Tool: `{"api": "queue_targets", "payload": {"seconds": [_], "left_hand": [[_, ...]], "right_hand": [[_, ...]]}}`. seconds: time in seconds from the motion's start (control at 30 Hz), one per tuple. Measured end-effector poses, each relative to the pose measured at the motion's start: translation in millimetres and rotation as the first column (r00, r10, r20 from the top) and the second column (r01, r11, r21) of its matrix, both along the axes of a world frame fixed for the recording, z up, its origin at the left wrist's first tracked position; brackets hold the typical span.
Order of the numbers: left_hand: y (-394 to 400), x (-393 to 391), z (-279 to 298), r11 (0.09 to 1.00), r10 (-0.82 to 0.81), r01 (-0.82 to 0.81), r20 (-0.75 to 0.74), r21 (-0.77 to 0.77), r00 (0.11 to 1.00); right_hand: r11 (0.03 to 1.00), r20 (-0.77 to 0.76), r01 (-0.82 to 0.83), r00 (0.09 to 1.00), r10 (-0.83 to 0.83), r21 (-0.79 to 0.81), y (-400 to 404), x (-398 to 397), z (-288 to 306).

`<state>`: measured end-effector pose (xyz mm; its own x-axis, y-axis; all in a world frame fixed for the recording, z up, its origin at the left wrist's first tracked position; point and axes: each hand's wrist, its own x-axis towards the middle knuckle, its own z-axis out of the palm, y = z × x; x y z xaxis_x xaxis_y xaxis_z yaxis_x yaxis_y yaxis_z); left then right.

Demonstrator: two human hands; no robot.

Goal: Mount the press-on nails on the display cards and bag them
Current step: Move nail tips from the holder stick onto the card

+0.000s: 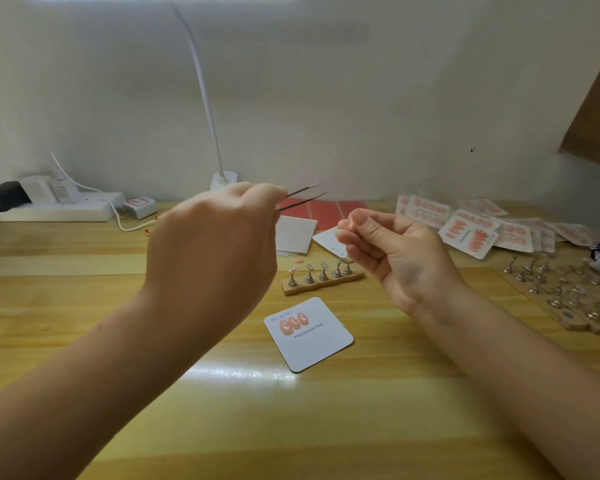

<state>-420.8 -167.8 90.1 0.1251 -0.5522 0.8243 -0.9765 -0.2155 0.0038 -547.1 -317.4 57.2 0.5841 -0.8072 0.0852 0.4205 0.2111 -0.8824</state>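
1. i see my left hand point(219, 237) raised above the yellow wooden tabletop point(326, 427), its fingers curled round a pair of thin dark metal tweezers point(303, 197); the two tips stand apart and hold nothing.
2. my right hand point(392, 251) is raised just beside those tips, thumb and fingertips pressed together in a pinch; what they hold, if anything, is too small to tell.
3. below the gap between my hands lies the white rounded-square display card printed "handmade nail" point(309, 336), with three peach press-on nails point(293, 323) mounted in its top row.
4. beyond the card, under my right fingers, a small wooden strip of metal nail stands point(323, 275) still carries one pale pink nail point(292, 271) at its left end; the other stands look bare.
5. i judge this card barely begun: most places remain unfilled, and it is not yet bagged.
6. far past my right fingers, a heap of finished bagged cards point(475, 230) shows earlier sets done.
7. bare tabletop surrounds the card on the near side, giving room to lower both hands; a second rack of stands point(565, 292) crowds the right edge.
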Motion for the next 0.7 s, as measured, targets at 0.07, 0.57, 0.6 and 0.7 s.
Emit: {"api": "queue_targets", "payload": {"seconds": [0.07,0.57,0.6,0.7], "left_hand": [[-3,6,0,0.999,0.005,0.000,-0.094,0.044,0.996],[-27,44,-43,0.499,0.526,-0.252,-0.059,0.829,0.849],[-28,44,-43,0.469,0.531,-0.259,-0.035,0.844,0.847],[-28,45,-44,0.442,0.549,-0.237,-0.053,0.865,0.834]], "right_hand": [[1.000,0.004,-0.029,1.000,0.029,-0.005,0,1,-1],[0.989,-0.057,-0.149,0.987,0.148,-0.007,5,6,-14],[0.987,-0.061,-0.160,0.985,0.159,-0.011,6,7,-15],[0.982,-0.067,-0.188,0.980,0.187,-0.013,7,7,-16]]}}
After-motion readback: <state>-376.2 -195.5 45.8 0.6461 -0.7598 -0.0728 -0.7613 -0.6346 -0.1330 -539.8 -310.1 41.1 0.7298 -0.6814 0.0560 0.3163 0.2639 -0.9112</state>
